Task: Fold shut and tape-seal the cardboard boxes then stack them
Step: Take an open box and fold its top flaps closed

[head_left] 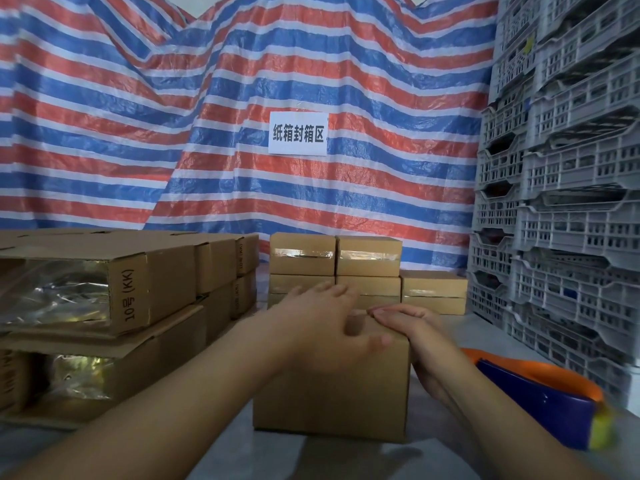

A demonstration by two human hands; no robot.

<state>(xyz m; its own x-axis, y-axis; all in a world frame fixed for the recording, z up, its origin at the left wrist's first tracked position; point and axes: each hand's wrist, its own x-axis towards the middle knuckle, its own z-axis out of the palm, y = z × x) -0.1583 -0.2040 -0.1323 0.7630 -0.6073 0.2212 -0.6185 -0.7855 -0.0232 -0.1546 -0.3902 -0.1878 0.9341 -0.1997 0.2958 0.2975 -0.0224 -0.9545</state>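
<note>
Cardboard box [332,386] on table, left hand [325,317] fingers spread flat on top, right hand [415,330] fingers straight, pressing its right edge

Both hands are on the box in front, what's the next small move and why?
Probably keep the left hand pressing the box top shut and reach the right hand to the tape dispenser lying on its right. No tape shows on this box, unlike the sealed boxes stacked behind.

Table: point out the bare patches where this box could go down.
Bare table lies between the box under both hands and the sealed stack, right of the hands. Another patch sits at the near edge, in front of the box. The left is crowded with flat cartons; the tape dispenser fills the right.
</note>
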